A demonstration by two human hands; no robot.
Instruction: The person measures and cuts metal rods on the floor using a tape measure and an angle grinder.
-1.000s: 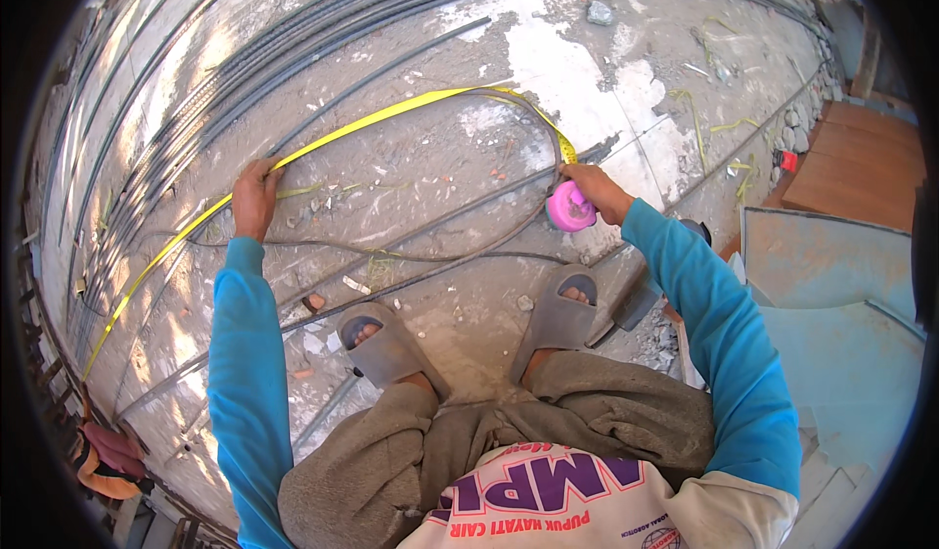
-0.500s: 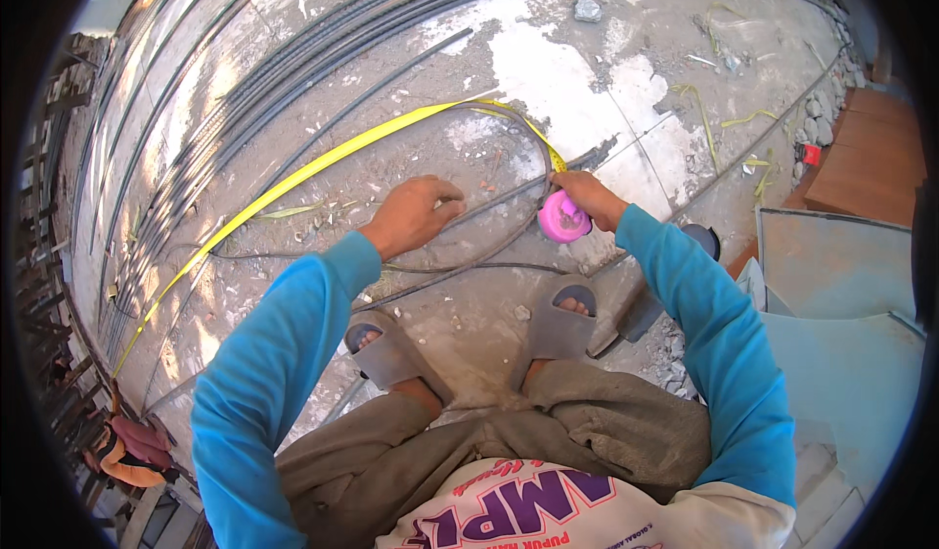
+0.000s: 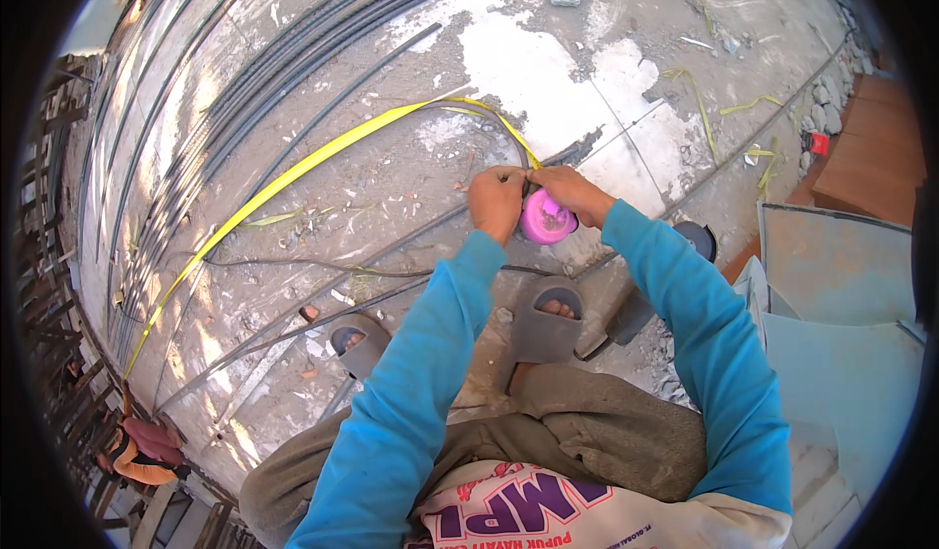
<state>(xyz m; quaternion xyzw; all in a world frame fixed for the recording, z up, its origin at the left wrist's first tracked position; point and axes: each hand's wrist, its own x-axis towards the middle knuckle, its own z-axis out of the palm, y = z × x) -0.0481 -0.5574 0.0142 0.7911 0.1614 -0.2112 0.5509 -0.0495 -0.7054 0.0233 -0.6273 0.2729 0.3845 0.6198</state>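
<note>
Outdoor concrete slab (image 3: 548, 50), rough, patched white in spots, gritty with debris. Both hands together mid-scene, just beyond the feet: right hand (image 3: 572, 192) gripping the pink tape case (image 3: 546, 219), left hand (image 3: 497, 200) touching it from the left, fingers pinched at the yellow tape (image 3: 293, 172) where it leaves the case. Tape arcs far, then runs left and near across the slab. Rebar (image 3: 323, 30) bundled along the far-left side, loose bars (image 3: 391, 255) crossing under the hands. Grey sandals (image 3: 543, 324) on the slab. Stones (image 3: 827, 99) and brown boards (image 3: 871, 148) far right, blue-grey sheets (image 3: 841, 285) right.
</note>
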